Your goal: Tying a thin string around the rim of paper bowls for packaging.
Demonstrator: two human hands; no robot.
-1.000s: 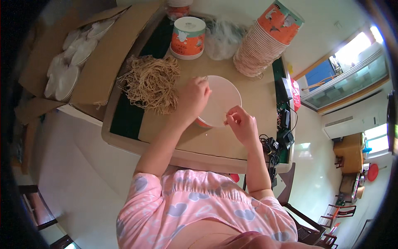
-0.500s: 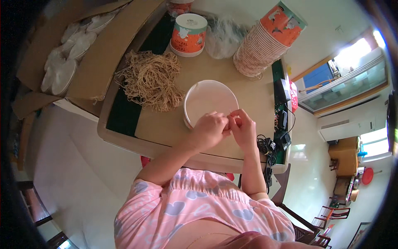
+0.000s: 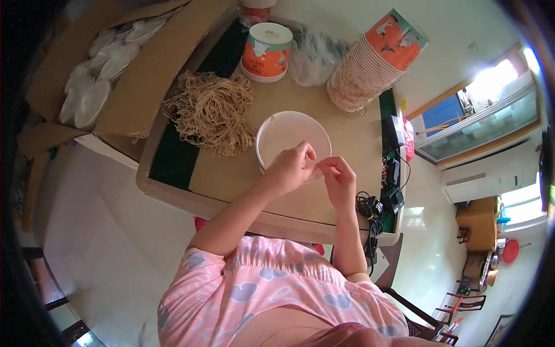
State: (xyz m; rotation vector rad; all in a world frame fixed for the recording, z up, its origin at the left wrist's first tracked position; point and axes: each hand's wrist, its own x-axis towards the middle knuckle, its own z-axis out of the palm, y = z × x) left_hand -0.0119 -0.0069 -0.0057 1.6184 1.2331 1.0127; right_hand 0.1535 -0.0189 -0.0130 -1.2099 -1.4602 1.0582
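Observation:
A white-lined paper bucket (image 3: 283, 130) stands mouth up on the table before me. At its near right rim my left hand (image 3: 291, 169) is closed, thumb and forefinger bent together over the opening. My right hand (image 3: 340, 176) pinches right beside it, its fingertips almost meeting the left ones at the rim. Whatever the fingers hold is too small to make out. Left of the bucket lies a loose heap of beige cords (image 3: 214, 113), close to its wall.
Behind stand an upturned orange printed bucket (image 3: 266, 55), a clear plastic bag (image 3: 315, 55) and a tall leaning stack of buckets (image 3: 367, 72). At left is an open cardboard box (image 3: 139, 69) holding wrapped white lids (image 3: 92, 101). Black cables and adapters (image 3: 373, 205) lie at the right edge.
My left hand has turned and its thumb and forefinger have lifted a little over the bucket. The right hand has shifted slightly down and stays pinched.

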